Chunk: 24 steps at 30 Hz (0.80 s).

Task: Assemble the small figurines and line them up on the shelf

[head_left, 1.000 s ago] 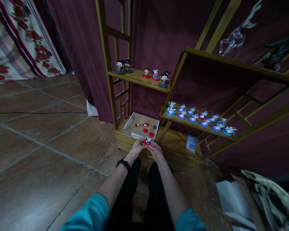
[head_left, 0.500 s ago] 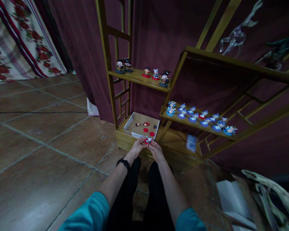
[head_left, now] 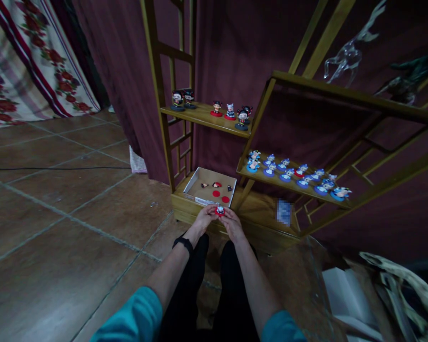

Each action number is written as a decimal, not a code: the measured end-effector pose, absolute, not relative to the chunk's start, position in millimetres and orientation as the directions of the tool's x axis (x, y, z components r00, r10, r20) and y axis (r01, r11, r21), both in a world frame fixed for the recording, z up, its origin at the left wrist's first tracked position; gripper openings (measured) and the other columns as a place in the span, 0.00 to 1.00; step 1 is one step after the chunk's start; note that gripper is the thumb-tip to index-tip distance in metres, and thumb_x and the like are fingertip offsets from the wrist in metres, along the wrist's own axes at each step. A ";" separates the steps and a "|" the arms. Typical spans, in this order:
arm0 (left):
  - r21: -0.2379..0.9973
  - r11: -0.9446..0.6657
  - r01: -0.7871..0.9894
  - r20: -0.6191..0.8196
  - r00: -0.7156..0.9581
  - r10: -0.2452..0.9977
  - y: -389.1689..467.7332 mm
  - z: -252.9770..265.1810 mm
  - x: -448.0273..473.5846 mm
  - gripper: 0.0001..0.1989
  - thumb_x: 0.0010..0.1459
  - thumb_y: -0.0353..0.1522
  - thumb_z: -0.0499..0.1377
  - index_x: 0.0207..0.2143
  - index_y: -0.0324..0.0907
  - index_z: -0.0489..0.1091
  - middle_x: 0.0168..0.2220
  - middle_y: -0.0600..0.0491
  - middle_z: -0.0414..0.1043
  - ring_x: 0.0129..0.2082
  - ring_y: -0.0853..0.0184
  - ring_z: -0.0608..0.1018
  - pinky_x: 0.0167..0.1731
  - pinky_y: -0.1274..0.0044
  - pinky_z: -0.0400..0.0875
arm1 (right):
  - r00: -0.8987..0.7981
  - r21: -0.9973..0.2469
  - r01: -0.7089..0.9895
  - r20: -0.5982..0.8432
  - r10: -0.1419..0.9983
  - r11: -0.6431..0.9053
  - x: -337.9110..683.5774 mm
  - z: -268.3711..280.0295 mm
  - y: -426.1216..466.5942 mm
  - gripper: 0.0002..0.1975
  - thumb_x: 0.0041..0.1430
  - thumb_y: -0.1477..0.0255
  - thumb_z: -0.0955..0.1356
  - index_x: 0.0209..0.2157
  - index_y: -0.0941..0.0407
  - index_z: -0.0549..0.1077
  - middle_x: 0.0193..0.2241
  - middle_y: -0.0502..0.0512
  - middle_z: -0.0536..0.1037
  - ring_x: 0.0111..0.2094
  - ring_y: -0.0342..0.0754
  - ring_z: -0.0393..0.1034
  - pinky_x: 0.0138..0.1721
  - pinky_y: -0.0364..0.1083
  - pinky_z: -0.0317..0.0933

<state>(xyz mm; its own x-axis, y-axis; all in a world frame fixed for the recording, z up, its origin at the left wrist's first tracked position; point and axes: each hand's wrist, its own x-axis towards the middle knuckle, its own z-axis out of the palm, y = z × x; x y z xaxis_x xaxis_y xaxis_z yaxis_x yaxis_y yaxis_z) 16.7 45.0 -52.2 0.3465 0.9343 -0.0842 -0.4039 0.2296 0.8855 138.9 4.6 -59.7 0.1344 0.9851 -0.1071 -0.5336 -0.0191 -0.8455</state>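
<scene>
Between my two hands is a small white-headed figurine (head_left: 220, 209) on a red round base. My left hand (head_left: 205, 218) grips it from the left, with a dark band on that wrist. From the right, the fingers of my right hand (head_left: 231, 223) close on the same base. Just beyond my hands sits an open cardboard box (head_left: 189, 190). Inside it lie several small figure pieces, one of them a red-topped piece (head_left: 217, 185), and two red discs, the nearer being a red disc (head_left: 225, 199).
A wooden shelf unit (head_left: 207, 121) carries several figurines on its upper left board. Several blue-based figurines (head_left: 287, 175) line the right board. Higher up stands a clear glass animal (head_left: 345, 59). A white box (head_left: 347, 294) lies on the floor at the right.
The figurine has turned or tilted slightly between my fingers. Both hands keep hold of it in nearly the same place.
</scene>
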 end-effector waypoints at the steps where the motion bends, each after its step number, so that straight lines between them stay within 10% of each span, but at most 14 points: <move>1: 0.885 0.230 -0.405 -0.080 0.353 0.932 44.8 -51.6 16.6 0.22 0.32 0.21 0.63 0.36 0.37 0.71 0.32 0.49 0.74 0.29 0.69 0.73 0.32 0.77 0.64 | 0.138 -0.846 -0.534 -0.101 0.985 -0.012 138.7 -58.7 4.0 0.22 0.35 0.77 0.71 0.38 0.54 0.70 0.39 0.55 0.75 0.41 0.49 0.69 0.43 0.49 0.62; 24: 0.884 0.281 -0.375 -0.146 0.350 0.925 43.9 -49.6 16.8 0.21 0.33 0.26 0.66 0.35 0.35 0.70 0.29 0.49 0.74 0.28 0.69 0.74 0.35 0.75 0.65 | 0.134 -0.845 -0.532 -0.134 0.982 -0.042 138.1 -57.3 2.8 0.19 0.37 0.75 0.71 0.37 0.55 0.72 0.38 0.54 0.76 0.40 0.48 0.69 0.45 0.49 0.60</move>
<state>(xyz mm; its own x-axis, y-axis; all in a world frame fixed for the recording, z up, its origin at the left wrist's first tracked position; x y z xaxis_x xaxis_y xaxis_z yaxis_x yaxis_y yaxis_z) 16.8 43.9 -49.6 0.3502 0.9253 -0.1456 -0.3749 0.2809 0.8835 138.1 2.8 -57.3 0.1343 0.9819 -0.1336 -0.5323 -0.0422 -0.8455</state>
